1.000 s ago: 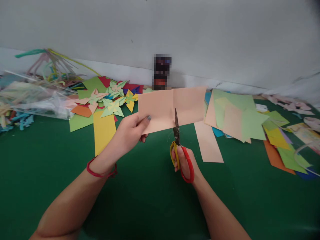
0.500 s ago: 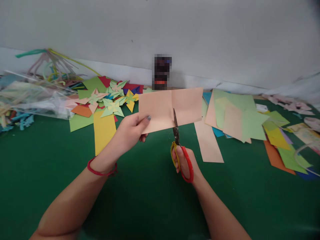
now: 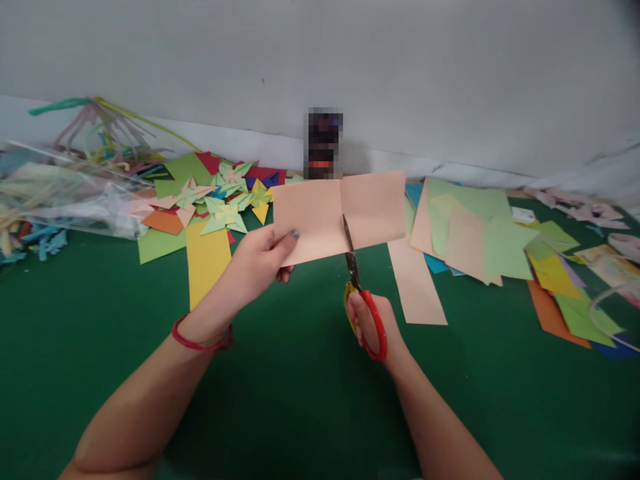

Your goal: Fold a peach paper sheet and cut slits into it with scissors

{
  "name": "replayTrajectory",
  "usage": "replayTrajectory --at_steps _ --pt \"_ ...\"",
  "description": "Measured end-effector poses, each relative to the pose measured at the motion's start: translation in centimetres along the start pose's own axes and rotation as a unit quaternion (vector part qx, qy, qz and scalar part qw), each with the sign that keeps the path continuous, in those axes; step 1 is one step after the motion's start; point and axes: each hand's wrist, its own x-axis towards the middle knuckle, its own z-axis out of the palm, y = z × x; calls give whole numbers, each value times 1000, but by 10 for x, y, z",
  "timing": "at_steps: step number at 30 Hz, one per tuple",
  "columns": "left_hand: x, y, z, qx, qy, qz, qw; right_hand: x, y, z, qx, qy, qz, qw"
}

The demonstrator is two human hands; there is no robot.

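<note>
Left hand (image 3: 260, 261): I pinch peach paper (image 3: 310, 213) near its lower left corner.
Right hand (image 3: 374, 325): I grip scissors (image 3: 354, 275) by their handles, blades at the paper's middle.

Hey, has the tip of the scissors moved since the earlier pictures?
Yes: the scissors' tip has shifted slightly left, farther from the peach strip lying on the green table.

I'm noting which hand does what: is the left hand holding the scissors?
No, the right hand holds the scissors, while the left hand grips the peach paper.
</note>
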Motion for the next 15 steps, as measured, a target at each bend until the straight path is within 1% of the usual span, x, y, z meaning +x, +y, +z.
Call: replayTrajectory --at_steps 3,7,12,15 --pt "0 -1 0 -3 -1 3 1000 3 3 0 12 -14 2 1000" --pt "-1 -2 -1 -3 0 5 1000 5 6 2 78 -38 -12 996" --pt "-1 -1 -2 -12 5 10 1000 7 12 1 85 -47 -68 993" --pt "-2 1 -2 -19 11 7 1000 8 15 1 89 -75 -100 988"
